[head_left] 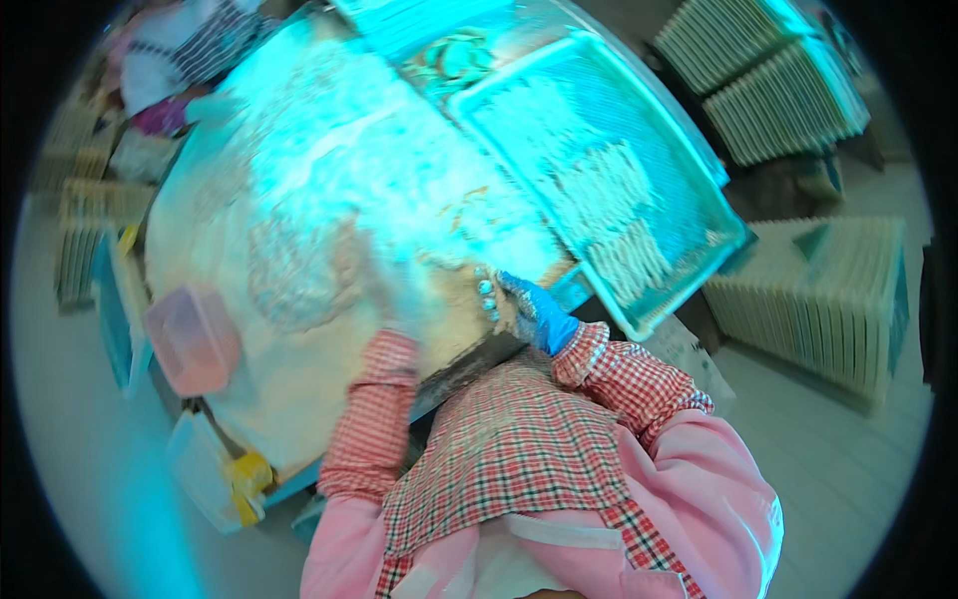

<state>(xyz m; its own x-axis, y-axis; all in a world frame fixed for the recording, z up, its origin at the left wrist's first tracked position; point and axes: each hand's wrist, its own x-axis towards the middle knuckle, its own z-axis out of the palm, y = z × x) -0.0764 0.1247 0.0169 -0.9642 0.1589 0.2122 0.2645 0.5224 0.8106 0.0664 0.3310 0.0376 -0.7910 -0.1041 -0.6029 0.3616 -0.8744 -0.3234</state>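
My left hand (377, 280) is smeared by motion over the work table, beside a mound of pale, crumbly material (294, 270). Its fingers cannot be made out. At the table's near edge is my right hand (539, 314) in a blue glove, its fingers curled inward. Whitish bits show at the fingertips, but what they hold, if anything, is unclear. Small pale scraps (444, 262) lie just left of that hand. Both forearms wear red-and-white checked sleeves.
A teal mesh tray (639, 324) with rows of pale strips (604, 195) sits at the right. A pink plastic tub (193, 339) stands at the table's left edge. Stacked slatted racks (813, 299) are on the right. Another person's gloved hand (212, 108) reaches in at far left.
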